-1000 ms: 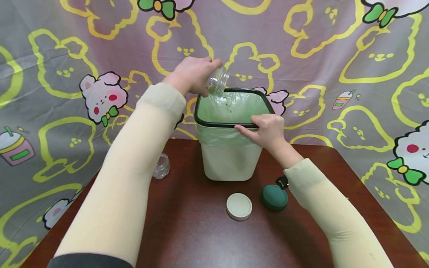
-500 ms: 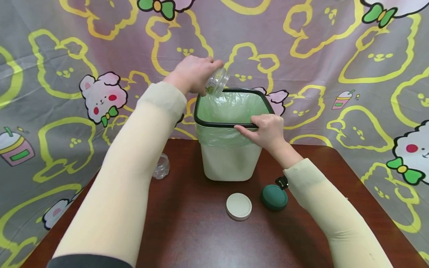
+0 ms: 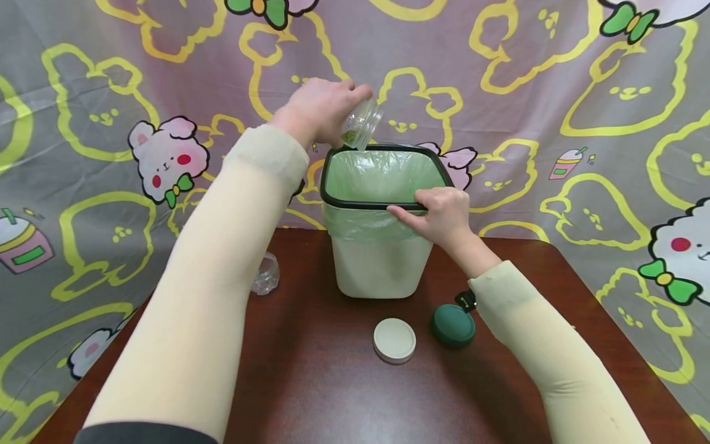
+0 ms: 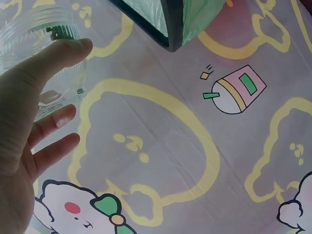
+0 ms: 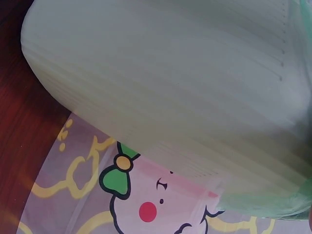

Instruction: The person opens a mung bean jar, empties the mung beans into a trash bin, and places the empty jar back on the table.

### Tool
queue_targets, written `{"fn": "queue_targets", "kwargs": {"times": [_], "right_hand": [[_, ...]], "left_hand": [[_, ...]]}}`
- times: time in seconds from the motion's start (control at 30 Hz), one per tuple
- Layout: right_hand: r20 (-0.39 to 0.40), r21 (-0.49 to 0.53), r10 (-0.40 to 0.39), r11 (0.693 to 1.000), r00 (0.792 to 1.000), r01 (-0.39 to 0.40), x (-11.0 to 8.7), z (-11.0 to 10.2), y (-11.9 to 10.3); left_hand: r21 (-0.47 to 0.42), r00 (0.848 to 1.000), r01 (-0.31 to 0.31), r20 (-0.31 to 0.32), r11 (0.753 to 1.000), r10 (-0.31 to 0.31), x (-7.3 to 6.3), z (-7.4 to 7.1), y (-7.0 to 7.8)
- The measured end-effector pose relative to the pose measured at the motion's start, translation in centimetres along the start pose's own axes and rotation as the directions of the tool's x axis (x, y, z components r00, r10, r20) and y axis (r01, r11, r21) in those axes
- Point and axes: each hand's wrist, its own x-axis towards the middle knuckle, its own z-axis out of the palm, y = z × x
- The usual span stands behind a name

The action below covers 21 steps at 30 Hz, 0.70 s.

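Observation:
My left hand [image 3: 322, 112] grips a clear jar [image 3: 363, 126] tilted on its side above the back left corner of a trash bin [image 3: 383, 268]. Small green grains or beans show inside the jar, also in the left wrist view, where the thumb and fingers of my left hand [image 4: 29, 97] wrap it. A pale green bag lines the white bin and folds over under its black rim [image 3: 355, 205]. At the front right of that rim, my right hand [image 3: 446, 216] holds on, thumb outside; its other fingertips are hidden. The right wrist view shows mostly the bin's side [image 5: 156, 83].
On the brown table [image 3: 310, 382], a cream lid [image 3: 394, 340] and a dark green lid [image 3: 453, 325] lie in front of the bin. A small black object [image 3: 466, 301] is by the right sleeve. Another clear jar [image 3: 267, 274] stands left, partly behind my left sleeve. A patterned curtain [image 3: 516, 111] hangs behind.
One second ago grains were falling from the jar into the bin; now none are seen falling. My left hand has risen slightly with the jar. My right hand stays on the rim.

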Motion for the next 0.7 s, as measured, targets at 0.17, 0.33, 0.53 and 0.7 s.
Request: {"fn": "queue_targets", "kwargs": {"times": [0.17, 0.33, 0.53, 0.7], "right_hand": [[0.01, -0.002, -0.001, 1.0, 1.0, 0.001, 0.05, -0.06, -0.07], [0.012, -0.005, -0.009, 1.0, 1.0, 0.009, 0.05, 0.01, -0.02], [0.001, 0.002, -0.002, 1.0, 1.0, 0.002, 0.05, 0.06, 0.0], [0.01, -0.003, 0.005, 1.0, 1.0, -0.005, -0.09, -0.09, 0.04]], "left_hand": [[0.061, 0.998, -0.051, 0.038, 0.997, 0.049, 0.02, 0.04, 0.2], [0.108, 0.995, -0.088, 0.053, 0.99, 0.083, -0.04, 0.26, 0.25], [0.112, 0.995, -0.096, 0.025, 0.989, 0.094, -0.12, 0.13, 0.17], [0.105, 0.995, -0.097, 0.021, 0.99, 0.095, -0.03, 0.14, 0.41]]}}
